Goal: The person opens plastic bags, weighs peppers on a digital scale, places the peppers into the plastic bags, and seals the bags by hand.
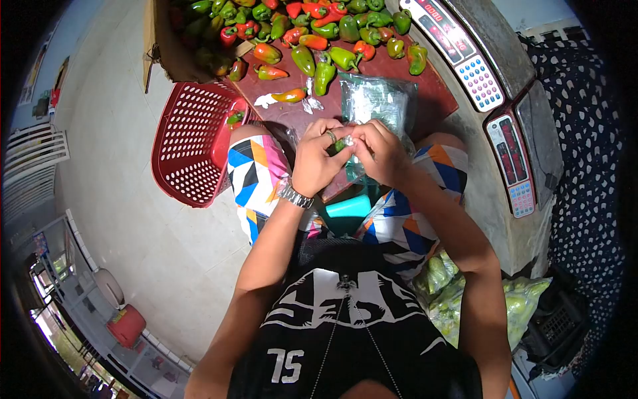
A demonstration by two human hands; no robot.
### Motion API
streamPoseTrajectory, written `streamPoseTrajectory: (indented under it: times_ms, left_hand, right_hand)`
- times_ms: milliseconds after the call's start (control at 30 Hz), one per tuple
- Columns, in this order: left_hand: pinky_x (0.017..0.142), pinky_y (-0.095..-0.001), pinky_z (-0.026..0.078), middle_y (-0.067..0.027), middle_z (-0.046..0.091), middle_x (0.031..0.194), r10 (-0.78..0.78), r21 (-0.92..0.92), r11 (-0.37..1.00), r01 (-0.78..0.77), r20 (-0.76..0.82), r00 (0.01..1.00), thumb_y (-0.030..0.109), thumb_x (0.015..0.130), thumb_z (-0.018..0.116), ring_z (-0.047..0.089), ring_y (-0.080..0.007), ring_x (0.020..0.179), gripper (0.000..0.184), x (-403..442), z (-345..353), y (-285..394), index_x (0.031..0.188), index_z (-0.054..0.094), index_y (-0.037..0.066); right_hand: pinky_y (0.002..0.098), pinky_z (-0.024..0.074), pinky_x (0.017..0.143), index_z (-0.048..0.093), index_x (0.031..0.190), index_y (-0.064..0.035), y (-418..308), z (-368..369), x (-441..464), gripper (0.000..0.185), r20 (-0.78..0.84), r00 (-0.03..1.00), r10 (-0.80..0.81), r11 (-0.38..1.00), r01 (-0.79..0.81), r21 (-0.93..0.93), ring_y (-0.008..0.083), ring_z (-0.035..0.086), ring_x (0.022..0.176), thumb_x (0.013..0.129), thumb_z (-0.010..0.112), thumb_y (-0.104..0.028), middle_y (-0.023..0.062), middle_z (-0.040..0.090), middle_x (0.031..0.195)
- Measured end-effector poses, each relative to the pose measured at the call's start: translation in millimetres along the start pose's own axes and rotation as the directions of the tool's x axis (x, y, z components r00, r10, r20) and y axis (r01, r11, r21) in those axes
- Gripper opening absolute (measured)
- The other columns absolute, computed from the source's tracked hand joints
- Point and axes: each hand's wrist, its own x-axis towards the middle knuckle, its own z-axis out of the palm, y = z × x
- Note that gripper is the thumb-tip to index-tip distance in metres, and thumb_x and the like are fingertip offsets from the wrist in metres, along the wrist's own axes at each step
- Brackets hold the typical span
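Observation:
My left hand [318,159], with a ring and a metal watch, is closed around a green pepper [340,144], mostly hidden by the fingers. The fingers of my right hand [380,151] pinch at the pepper's end, where a small whitish bit [348,141] shows; I cannot make out what it is. Just beyond my hands, a stack of clear plastic bags [379,103] lies on the red tabletop [435,100]. An orange-green pepper [290,96] lies there beside white scraps [312,105].
A pile of red and green peppers [302,60] covers the table's far side, beside a cardboard box [157,40]. A red basket [193,143] stands at left. Digital scales [480,83] are at right. A teal container [348,207] sits between my knees, and bagged green produce [458,309] lies at lower right.

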Motion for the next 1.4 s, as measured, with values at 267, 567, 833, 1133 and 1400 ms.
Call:
streamPoseTrajectory:
  times_ms: [267,567,833,1133,1400]
  left_hand:
    - [0.084,-0.0379,0.055,-0.0127,0.075,0.108,-0.199,-0.121,0.971,0.206,0.066,0.978,0.011,0.082,0.083,0.071,-0.0319,0.097,0.027,2.2,-11.4,13.5,0.108,0.080,0.007]
    - [0.083,-0.0392,0.057,-0.0161,0.075,0.104,-0.043,-0.012,0.999,0.043,-0.036,0.998,0.005,0.085,0.078,0.073,-0.0337,0.093,0.012,-2.1,-8.6,0.2,0.096,0.076,0.002]
    - [0.078,-0.0393,0.055,-0.0168,0.069,0.096,-0.026,-0.096,0.995,0.024,-0.012,1.000,0.006,0.093,0.072,0.070,-0.0352,0.087,0.010,5.8,-16.8,19.5,0.097,0.068,-0.002]
    - [0.073,-0.0401,0.054,-0.0174,0.068,0.091,-0.151,-0.080,0.987,0.143,-0.110,0.982,0.008,0.098,0.067,0.069,-0.0350,0.080,0.010,8.9,-21.6,7.0,0.103,0.063,0.000]
    - [0.068,-0.0316,0.051,-0.0095,0.070,0.081,-0.184,-0.176,0.965,0.194,0.072,0.980,0.010,0.096,0.072,0.066,-0.0169,0.073,0.012,22.5,-47.5,33.9,0.100,0.067,0.000]
  right_hand:
    - [0.0364,0.0522,0.061,0.067,0.102,-0.0031,-0.2,-16.9,0.0,0.009,-0.289,0.915,0.282,0.959,-0.274,0.071,0.0221,0.065,0.066,0.094,0.068,-0.006,0.0124,0.066,0.087]
    - [0.0363,0.0530,0.066,0.067,0.103,-0.0034,1.9,-16.0,-1.0,0.016,-0.262,0.931,0.253,0.965,-0.264,-0.006,0.0242,0.067,0.074,0.087,0.073,-0.004,0.0127,0.068,0.092]
    - [0.0417,0.0516,0.093,0.070,0.115,-0.0046,-27.2,-14.9,12.0,0.046,-0.097,0.994,-0.039,0.997,0.033,-0.065,0.0331,0.063,0.105,0.072,0.085,-0.008,0.0110,0.069,0.115]
    - [0.0423,0.0503,0.098,0.067,0.120,-0.0052,-27.3,-12.3,14.6,0.055,-0.086,0.996,0.001,0.994,-0.011,-0.110,0.0331,0.062,0.115,0.069,0.089,-0.011,0.0122,0.067,0.124]
    - [0.0421,0.0488,0.107,0.053,0.143,-0.0042,-22.7,-11.4,21.4,0.085,0.009,0.997,0.077,0.988,-0.078,0.134,0.0333,0.060,0.125,0.067,0.091,-0.005,0.0151,0.061,0.135]
